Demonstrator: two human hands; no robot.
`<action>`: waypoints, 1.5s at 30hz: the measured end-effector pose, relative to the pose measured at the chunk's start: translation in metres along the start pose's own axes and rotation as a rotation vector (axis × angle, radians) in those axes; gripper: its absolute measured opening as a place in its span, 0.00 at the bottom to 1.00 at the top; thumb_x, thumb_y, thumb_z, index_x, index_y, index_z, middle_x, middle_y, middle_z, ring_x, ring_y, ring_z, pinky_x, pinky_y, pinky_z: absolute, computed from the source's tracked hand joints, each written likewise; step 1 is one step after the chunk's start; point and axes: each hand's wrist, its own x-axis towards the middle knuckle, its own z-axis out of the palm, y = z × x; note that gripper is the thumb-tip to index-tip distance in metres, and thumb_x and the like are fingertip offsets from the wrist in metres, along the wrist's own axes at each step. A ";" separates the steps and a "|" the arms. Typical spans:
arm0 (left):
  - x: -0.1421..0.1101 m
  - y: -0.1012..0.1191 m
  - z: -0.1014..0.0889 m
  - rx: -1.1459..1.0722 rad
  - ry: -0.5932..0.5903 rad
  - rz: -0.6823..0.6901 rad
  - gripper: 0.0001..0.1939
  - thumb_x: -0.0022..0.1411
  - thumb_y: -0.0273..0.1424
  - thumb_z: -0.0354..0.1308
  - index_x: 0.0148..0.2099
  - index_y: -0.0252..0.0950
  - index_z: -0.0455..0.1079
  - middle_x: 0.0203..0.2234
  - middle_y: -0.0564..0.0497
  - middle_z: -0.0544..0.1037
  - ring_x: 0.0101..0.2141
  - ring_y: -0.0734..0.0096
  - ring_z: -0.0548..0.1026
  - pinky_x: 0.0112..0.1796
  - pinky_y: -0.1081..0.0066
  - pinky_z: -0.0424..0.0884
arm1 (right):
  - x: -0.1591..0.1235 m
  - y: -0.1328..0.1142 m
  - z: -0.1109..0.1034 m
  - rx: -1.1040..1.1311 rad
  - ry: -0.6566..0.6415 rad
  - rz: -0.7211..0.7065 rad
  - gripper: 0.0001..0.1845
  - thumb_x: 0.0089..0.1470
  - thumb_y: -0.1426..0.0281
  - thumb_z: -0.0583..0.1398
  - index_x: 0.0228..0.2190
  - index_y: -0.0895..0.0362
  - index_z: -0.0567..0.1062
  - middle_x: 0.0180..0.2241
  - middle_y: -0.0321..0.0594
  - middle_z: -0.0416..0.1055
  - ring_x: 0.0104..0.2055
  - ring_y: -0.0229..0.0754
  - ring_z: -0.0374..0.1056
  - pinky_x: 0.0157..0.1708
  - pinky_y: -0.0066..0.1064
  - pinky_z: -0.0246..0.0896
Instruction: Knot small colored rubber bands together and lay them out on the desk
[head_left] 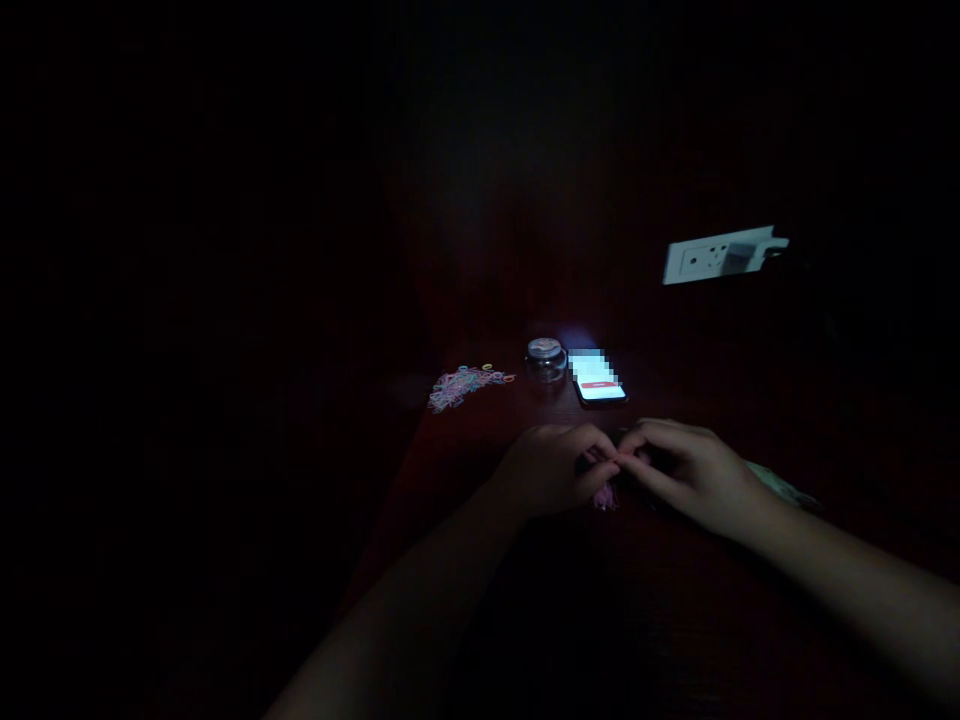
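In the dim head view, my left hand [559,468] and my right hand [694,470] meet over the table, thumb and forefinger of each pinched together. Their fingertips touch or nearly touch, and whatever lies between them is too small and dark to name. Just under the left fingertips shows a small bunch of pink bands [604,496]; I cannot tell whether it hangs from the fingers or rests on the table. Farther off to the left lies a loose pile of small coloured elastic bands [466,386].
A small clear jar with a lid [546,360] stands beyond my hands, beside a phone [602,390] with a lit screen. A pale greenish thing [781,484] lies partly behind my right wrist. A white wall socket [705,258] holds a plug. Elsewhere is mostly darkness.
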 end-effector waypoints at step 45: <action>-0.001 -0.005 -0.006 0.047 -0.001 0.087 0.06 0.63 0.35 0.54 0.39 0.38 0.69 0.31 0.53 0.79 0.32 0.73 0.77 0.34 0.72 0.69 | 0.001 -0.003 -0.004 -0.009 -0.058 -0.058 0.08 0.58 0.66 0.59 0.28 0.55 0.70 0.27 0.37 0.70 0.30 0.39 0.65 0.32 0.32 0.58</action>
